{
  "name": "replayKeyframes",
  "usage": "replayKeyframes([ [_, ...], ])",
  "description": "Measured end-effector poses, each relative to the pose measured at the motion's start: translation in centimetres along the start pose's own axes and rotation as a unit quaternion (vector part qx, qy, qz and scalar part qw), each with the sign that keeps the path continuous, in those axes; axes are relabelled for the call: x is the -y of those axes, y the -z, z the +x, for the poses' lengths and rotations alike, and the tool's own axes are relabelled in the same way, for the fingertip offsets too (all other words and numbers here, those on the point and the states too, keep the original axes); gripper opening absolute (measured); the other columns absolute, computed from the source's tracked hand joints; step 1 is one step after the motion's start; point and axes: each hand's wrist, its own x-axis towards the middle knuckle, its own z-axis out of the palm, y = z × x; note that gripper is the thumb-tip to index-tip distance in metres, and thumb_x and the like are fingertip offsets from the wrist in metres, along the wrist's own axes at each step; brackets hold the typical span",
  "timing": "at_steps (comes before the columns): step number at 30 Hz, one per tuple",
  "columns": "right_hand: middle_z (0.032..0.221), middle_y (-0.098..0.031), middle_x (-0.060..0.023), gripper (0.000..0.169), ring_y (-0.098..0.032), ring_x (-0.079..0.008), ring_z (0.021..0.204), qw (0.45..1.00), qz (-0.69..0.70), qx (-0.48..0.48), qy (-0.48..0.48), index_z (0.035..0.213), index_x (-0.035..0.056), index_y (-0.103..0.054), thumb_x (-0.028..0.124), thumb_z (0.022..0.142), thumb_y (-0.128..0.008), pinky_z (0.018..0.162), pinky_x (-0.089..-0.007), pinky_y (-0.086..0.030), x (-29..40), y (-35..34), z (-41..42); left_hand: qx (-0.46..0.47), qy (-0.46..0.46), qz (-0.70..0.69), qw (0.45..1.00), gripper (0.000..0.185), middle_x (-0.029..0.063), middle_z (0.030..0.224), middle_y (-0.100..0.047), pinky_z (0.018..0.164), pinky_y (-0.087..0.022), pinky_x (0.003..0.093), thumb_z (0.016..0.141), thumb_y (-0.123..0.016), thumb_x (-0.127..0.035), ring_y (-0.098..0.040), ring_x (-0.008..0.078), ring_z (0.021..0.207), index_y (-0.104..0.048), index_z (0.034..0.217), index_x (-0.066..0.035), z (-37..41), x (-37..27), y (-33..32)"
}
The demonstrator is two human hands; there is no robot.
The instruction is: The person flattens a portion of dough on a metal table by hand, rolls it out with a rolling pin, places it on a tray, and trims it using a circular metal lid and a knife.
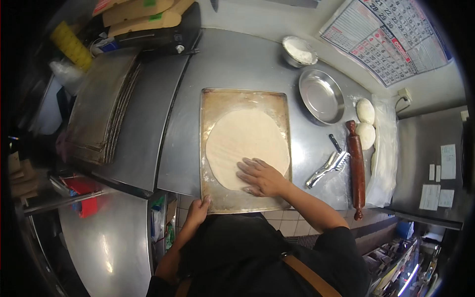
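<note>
A flat round sheet of rolled-out dough [241, 143] lies in a worn metal sheet pan [243, 97], reaching nearly to the pan's left and right sides. My right hand [261, 178] rests palm down on the dough's lower right part, its floured fingers spread. At the pan's near left corner, my left hand [200, 208] grips the rim, thumb on top; the fingers beneath are hidden. The near end of the pan sticks out past the counter edge, close to my apron. Flour dusts the pan around the dough.
On the right of the steel counter [230, 55] are a wooden rolling pin [356, 167], dough balls [365, 111], a round metal pan [321, 96], a bowl of flour [298, 52] and a black-handled tool [335, 143] beside a shiny toothed metal piece [326, 169]. Stacked sheet pans [100, 104] stand left.
</note>
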Motion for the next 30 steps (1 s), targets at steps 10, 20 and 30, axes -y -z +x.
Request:
replayKeyframes([
  [10, 0.154, -0.044, -0.0231, 0.057, -0.038, -0.0414, 0.145, 0.951, 0.071, -0.174, -0.244, 0.144, 0.0044, -0.053, 0.040, 0.100, -0.058, 0.121, -0.0513, -0.029, 1.6, -0.1, 0.4, 0.058, -0.158, 0.190, 0.967, 0.037, 0.0178, 0.089, -0.073, 0.085, -0.052, 0.0484, 0.098, -0.063, -0.039, -0.069, 0.0361, 0.086, -0.075, 0.096, -0.004, 0.6, -10.3, 4.3],
  [20, 0.162, -0.025, -0.0324, 0.073, -0.020, -0.0483, 0.152, 0.914, 0.107, -0.170, -0.354, 0.152, -0.0034, -0.038, 0.045, 0.100, -0.054, 0.125, -0.0538, -0.014, 4.3, -3.7, 3.7, -0.082, -0.421, 0.447, 0.785, 0.107, 0.0185, 0.162, -0.034, 0.123, -0.021, 0.0557, 0.072, -0.078, -0.066, -0.022, 0.0415, 0.153, -0.043, 0.151, -0.002, 9.2, -14.3, 9.7],
  [30, 0.165, -0.022, -0.0282, 0.076, -0.017, -0.0450, 0.154, 0.880, 0.092, -0.220, -0.410, 0.155, -0.0001, -0.035, 0.049, 0.100, -0.054, 0.125, -0.0536, -0.013, 3.1, -4.3, 4.7, -0.111, -0.414, 0.383, 0.819, 0.106, 0.0220, 0.161, -0.034, 0.121, -0.025, 0.0572, 0.073, -0.083, -0.057, -0.024, 0.0462, 0.151, -0.041, 0.151, 0.002, 4.1, -9.6, 5.3],
])
